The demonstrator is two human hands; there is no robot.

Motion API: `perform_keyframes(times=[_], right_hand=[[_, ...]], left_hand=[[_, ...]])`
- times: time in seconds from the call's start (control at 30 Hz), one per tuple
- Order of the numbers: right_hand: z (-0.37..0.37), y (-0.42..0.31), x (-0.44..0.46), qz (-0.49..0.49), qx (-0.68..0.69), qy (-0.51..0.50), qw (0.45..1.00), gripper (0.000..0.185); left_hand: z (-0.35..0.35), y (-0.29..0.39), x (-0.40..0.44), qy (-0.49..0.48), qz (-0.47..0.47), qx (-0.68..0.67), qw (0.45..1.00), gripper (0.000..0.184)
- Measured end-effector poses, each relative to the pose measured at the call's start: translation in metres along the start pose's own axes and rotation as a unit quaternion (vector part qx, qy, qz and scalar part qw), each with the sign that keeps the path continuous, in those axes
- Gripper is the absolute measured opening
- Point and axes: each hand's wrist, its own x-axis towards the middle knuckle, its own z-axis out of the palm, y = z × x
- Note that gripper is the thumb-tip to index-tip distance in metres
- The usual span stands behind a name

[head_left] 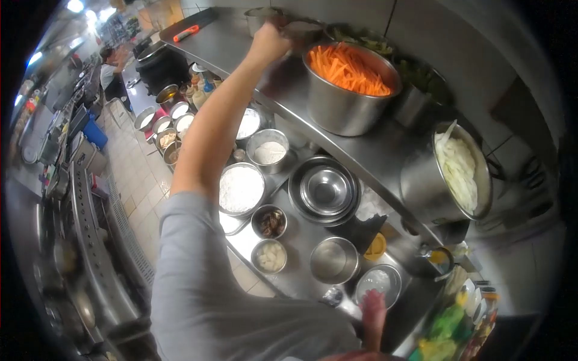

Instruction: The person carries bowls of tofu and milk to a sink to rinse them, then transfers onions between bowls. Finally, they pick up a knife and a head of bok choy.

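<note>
My left arm stretches up to the steel shelf, and my left hand (pixel 272 43) is at a metal container (pixel 257 23) near the shelf's back. Its fingers are blurred and partly hidden, so their grip cannot be made out. Just right of it stands a steel pot of orange carrot strips (pixel 349 69). Low in the view, my right hand (pixel 374 307) is at the near rim of a round container with whitish contents (pixel 378 283); its fingers are smeared. Beside that container is a steel bowl (pixel 335 260).
A tilted pot of sliced pale vegetable (pixel 460 174) stands on the shelf (pixel 337 141). Below are nested steel bowls (pixel 324 189), a bowl of white powder (pixel 241 188) and small bowls of food (pixel 269 256). A person (pixel 110 75) is far back at left.
</note>
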Motion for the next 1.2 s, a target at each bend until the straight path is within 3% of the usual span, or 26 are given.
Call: perform_keyframes(times=[0.1, 0.13, 0.17, 0.2, 0.23, 0.27, 0.3, 0.33, 0.37, 0.43, 0.47, 0.53, 0.63, 0.73, 0.8, 0.83, 0.87, 0.93, 1.13, 1.2], right_hand=[[-0.025, 0.017, 0.021, -0.002, 0.044, -0.024, 0.999, 0.055], [-0.044, 0.034, 0.036, -0.045, 0.034, -0.026, 0.998, 0.047], [-0.041, 0.038, 0.028, -0.127, -0.01, -0.113, 0.985, 0.041], [-0.027, 0.026, 0.019, -0.056, 0.013, -0.05, 0.997, 0.04], [-0.012, 0.017, 0.008, -0.062, -0.103, -0.037, 0.992, 0.044], [-0.007, 0.014, 0.002, -0.014, -0.02, -0.004, 1.0, 0.048], [-0.009, 0.017, 0.002, -0.001, -0.02, -0.009, 1.0, 0.054], [-0.015, 0.023, 0.005, 0.008, -0.007, -0.015, 1.0, 0.058], [-0.02, 0.025, 0.007, 0.019, 0.001, 0.001, 1.0, 0.057], [-0.026, 0.03, 0.0, 0.035, 0.01, 0.026, 0.999, 0.057], [-0.025, 0.028, 0.0, 0.028, 0.01, 0.026, 0.999, 0.056], [-0.021, 0.02, 0.001, 0.021, 0.009, 0.029, 0.999, 0.055], [-0.03, 0.014, 0.009, 0.019, 0.003, 0.012, 1.0, 0.052], [-0.024, 0.004, 0.011, 0.032, -0.011, 0.011, 0.999, 0.05], [-0.014, -0.004, 0.007, 0.024, -0.033, 0.018, 0.999, 0.048], [-0.018, -0.005, 0.009, 0.024, -0.04, -0.002, 0.999, 0.048], [-0.024, -0.005, 0.012, 0.022, -0.047, -0.018, 0.999, 0.048], [-0.036, -0.006, 0.008, 0.012, -0.032, -0.034, 0.999, 0.044], [-0.061, -0.021, -0.02, -0.014, -0.052, -0.056, 0.997, 0.043], [-0.082, -0.019, -0.02, -0.006, -0.034, -0.151, 0.988, 0.045]], left_hand=[[-0.022, 0.016, -0.014, 0.029, 0.004, -0.019, 0.999, 0.06], [-0.033, 0.016, -0.025, 0.048, 0.011, -0.102, 0.994, 0.054], [-0.045, 0.015, -0.04, 0.068, 0.01, -0.18, 0.981, 0.048], [-0.068, 0.033, -0.064, 0.101, 0.058, -0.102, 0.988, 0.044], [-0.093, 0.055, -0.101, 0.055, 0.025, -0.142, 0.988, 0.042], [-0.106, 0.046, -0.135, 0.049, 0.052, -0.162, 0.984, 0.042], [-0.123, 0.035, -0.175, 0.035, 0.073, -0.118, 0.99, 0.028], [-0.13, 0.041, -0.225, 0.015, 0.034, -0.224, 0.974, 0.021], [-0.143, 0.038, -0.281, -0.003, -0.04, -0.142, 0.989, 0.026], [-0.164, 0.031, -0.384, -0.088, -0.07, -0.109, 0.988, 0.045], [-0.175, 0.03, -0.439, -0.144, -0.143, -0.064, 0.977, 0.06], [-0.184, 0.051, -0.511, -0.226, -0.211, -0.005, 0.951, 0.071], [-0.172, 0.073, -0.578, -0.267, -0.241, 0.028, 0.933, 0.065], [-0.157, 0.073, -0.613, -0.267, -0.27, 0.01, 0.925, 0.061], [-0.141, 0.07, -0.612, -0.238, -0.273, -0.002, 0.932, 0.052], [-0.139, 0.075, -0.605, -0.23, -0.276, -0.017, 0.933, 0.037], [-0.138, 0.069, -0.612, -0.234, -0.271, -0.025, 0.933, 0.037], [-0.137, 0.047, -0.63, -0.312, -0.261, -0.008, 0.914, 0.028], [-0.168, 0.11, -0.601, -0.262, -0.184, 0.012, 0.947, 0.023], [-0.187, 0.148, -0.59, -0.293, -0.185, 0.058, 0.936, 0.023]])
